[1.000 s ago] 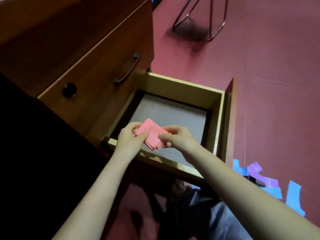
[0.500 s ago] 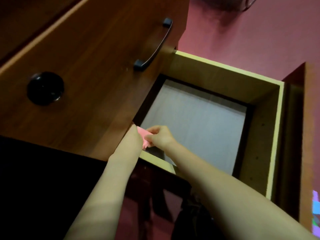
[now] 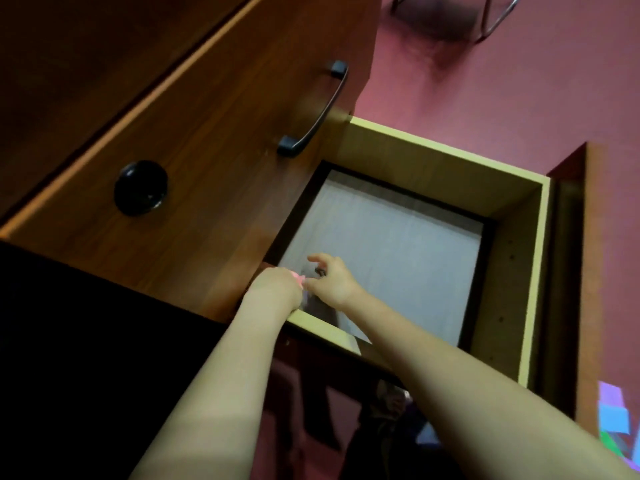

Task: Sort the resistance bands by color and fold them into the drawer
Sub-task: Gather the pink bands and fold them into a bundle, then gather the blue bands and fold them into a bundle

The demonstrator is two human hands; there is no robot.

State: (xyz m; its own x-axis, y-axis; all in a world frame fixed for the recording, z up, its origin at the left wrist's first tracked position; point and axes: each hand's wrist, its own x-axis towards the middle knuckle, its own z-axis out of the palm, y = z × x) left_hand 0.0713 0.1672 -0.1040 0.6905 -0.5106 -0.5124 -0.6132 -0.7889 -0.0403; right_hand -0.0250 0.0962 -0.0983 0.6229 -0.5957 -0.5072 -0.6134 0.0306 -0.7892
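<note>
The open drawer has pale wood walls and a grey liner on its bottom. Both my hands reach into its near left corner. My left hand is partly tucked under the closed drawer front above, its fingers hidden. Only a sliver of the folded pink resistance band shows at its edge, so it seems to hold the band. Just to the right, my right hand has loosely curled fingers with the index lifted, and its thumb tip is beside the pink sliver.
More bands in purple, blue and green lie on the red floor at lower right. Above the open drawer is a closed one with a dark handle and a round black lock. Metal chair legs stand at the top.
The pink band has gone from above the drawer's front rim down into its near left corner. My right hand's fingers have loosened and lifted off the band. The camera moved closer.
</note>
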